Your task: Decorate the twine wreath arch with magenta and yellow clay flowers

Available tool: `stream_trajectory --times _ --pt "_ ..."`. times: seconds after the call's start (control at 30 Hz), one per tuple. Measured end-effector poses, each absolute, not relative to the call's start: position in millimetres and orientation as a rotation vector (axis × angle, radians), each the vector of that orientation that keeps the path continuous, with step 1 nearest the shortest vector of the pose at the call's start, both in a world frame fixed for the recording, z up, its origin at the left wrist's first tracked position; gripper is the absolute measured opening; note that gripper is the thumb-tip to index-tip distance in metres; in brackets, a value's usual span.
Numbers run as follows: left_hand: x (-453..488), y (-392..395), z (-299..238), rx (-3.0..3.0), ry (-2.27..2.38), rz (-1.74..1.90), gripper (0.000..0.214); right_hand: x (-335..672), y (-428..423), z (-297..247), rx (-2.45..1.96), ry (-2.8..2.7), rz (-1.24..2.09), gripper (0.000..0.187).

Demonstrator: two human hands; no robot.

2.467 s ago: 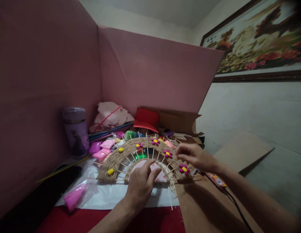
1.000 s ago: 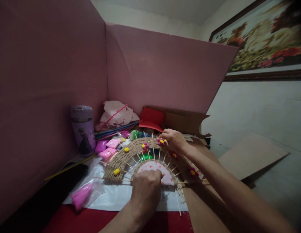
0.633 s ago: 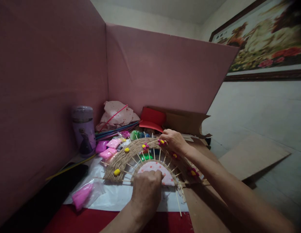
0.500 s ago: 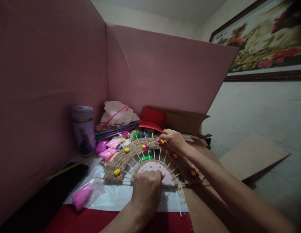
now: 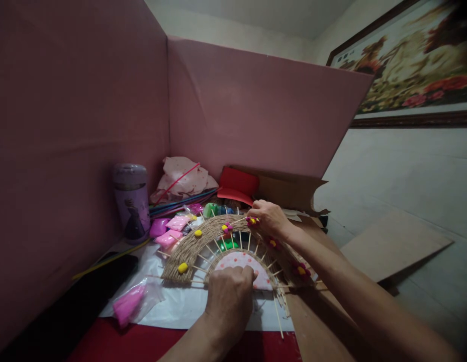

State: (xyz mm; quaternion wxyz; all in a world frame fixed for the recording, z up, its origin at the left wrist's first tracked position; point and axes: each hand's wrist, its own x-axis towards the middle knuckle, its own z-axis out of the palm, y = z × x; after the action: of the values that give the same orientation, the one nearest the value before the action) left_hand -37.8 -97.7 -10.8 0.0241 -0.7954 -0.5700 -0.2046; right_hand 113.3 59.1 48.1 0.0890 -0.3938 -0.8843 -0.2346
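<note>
A half-round fan (image 5: 195, 241) woven of tan twine on thin wooden sticks lies on white plastic sheet (image 5: 180, 304). It has a pink dotted centre (image 5: 237, 260) and small clay flowers and yellow blobs stuck on it. My left hand (image 5: 229, 299) is closed and presses down on the near edge of the pink centre. My right hand (image 5: 270, 218) reaches over the top of the arc with fingers curled and pinched at a magenta-and-yellow clay flower (image 5: 252, 220).
Pink board walls stand at left and back. A purple bottle (image 5: 131, 201) stands by the left wall. Packets of coloured clay (image 5: 169, 229), a pink clay bag (image 5: 129, 303), red foam (image 5: 235, 186) and an open cardboard box (image 5: 289, 191) crowd the back. Brown cardboard (image 5: 316, 327) lies at right.
My right hand moved from the fan's right end up to the flower at the top of the arc. My left hand closed onto the pink centre. In the last second almost nothing moved.
</note>
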Motion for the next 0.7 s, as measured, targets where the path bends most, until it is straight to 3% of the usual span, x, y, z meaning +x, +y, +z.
stream_trajectory --times 0.7 --pt "-38 -97 -14 -2.454 -1.749 -0.659 0.020 108 73 52 -1.104 -2.622 -0.696 0.018"
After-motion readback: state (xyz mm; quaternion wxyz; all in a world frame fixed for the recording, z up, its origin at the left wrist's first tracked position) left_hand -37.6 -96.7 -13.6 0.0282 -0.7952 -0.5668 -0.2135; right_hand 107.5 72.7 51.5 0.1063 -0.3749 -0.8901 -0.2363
